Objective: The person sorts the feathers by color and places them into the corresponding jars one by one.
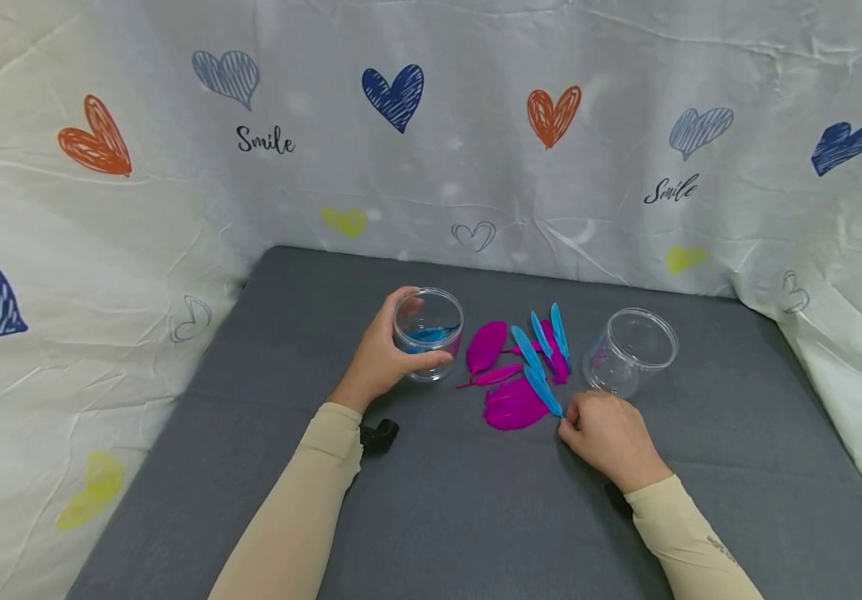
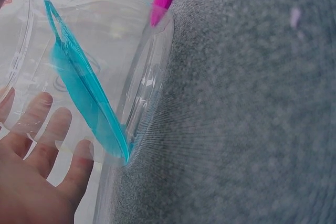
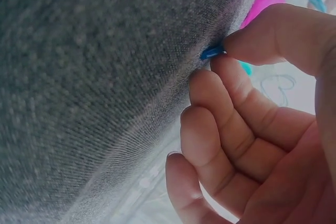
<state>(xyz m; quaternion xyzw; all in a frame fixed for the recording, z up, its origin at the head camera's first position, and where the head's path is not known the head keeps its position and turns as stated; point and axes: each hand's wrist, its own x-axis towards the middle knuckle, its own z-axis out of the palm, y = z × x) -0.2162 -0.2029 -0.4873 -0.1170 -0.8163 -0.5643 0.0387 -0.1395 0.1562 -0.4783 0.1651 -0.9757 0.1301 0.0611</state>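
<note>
My left hand grips a clear round jar, thumb on the near side. Inside that jar lies a blue feather, leaning against the wall in the left wrist view. Between thumb and index finger, my right hand pinches the end of another blue feather; its other fingers are curled. This feather lies over a wide magenta feather. More magenta feathers and blue feathers are spread on the cloth between the hands.
A second clear jar stands just beyond my right hand, with no feathers visible inside. Grey cloth covers the table. A white curtain printed with hearts hangs behind and at the sides. A black wrist device shows by my left wrist.
</note>
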